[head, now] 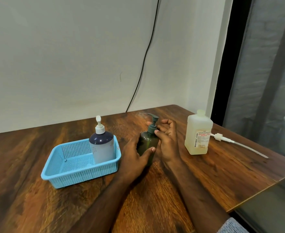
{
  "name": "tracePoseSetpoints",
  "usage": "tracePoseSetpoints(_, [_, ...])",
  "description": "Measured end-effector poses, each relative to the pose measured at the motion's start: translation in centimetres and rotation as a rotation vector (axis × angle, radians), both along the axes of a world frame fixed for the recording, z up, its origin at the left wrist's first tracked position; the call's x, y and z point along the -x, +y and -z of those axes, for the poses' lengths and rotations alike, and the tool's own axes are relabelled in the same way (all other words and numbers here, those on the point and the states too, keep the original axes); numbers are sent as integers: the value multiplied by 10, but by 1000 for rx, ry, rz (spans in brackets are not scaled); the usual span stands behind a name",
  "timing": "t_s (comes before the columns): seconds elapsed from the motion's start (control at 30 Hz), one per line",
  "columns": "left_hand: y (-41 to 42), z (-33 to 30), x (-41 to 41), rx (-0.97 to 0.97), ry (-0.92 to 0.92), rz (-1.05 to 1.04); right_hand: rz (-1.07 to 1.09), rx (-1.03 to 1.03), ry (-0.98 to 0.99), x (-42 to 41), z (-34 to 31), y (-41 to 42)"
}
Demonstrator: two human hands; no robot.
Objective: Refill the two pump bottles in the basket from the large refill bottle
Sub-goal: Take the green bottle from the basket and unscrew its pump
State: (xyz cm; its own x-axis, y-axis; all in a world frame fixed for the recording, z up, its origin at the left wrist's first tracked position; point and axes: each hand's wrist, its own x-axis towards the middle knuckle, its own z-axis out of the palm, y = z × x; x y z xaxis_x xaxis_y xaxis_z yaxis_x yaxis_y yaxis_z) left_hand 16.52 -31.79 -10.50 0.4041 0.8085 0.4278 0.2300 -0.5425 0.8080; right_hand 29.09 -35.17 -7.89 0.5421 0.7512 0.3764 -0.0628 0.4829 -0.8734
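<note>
Left hand (135,155) wrapped around the lower body of the dark green pump bottle (147,145), thumb lying across its front, holding it upright on the wooden table (37,207). Right hand (167,142) at the bottle's neck, fingers curled loosely near the green pump collar, thumb tip touching the collar; no firm grip visible there, cannot tell.

From the left: light blue plastic basket (74,175), rectangular, with perforated grid walls and floor and a smooth rolled rim. Inside, in its far right corner, second pump bottle (103,148), standing upright: rounded cylinder, dark navy shoulder, pale matte body, white pump head with spout pointing up. Just beside the basket's right edge, outside it, the green bottle: smooth, translucent, slightly glossy, with matching dark pump.

Further right, well apart from the hands, large refill bottle (198,133): square-shouldered, translucent yellowish plastic, printed label with red text, pale cap on top. Behind and right of it, lying flat on the table, white pump with long thin dip tube (239,144).

Table of dark reddish wood with strong grain. Black cable (145,56) hanging down the plain pale wall.
</note>
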Motion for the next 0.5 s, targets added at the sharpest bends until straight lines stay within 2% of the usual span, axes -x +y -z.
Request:
tracePoseSetpoints(0.1, [0, 1, 0, 10, -3, -11, 174, 101, -163, 3, -1, -1])
tracePoseSetpoints(0.2, [0, 1, 0, 16, -4, -5, 241, 84, -161, 3, 0, -2])
tracePoseSetpoints(0.4, [-5, -5, 1, 56, -38, 53, 44, -34, -21, 2, 1, -1])
tracePoseSetpoints(0.5, [-14, -12, 6, 269, -189, 167, -111, -82, 56, 0, -3, -1])
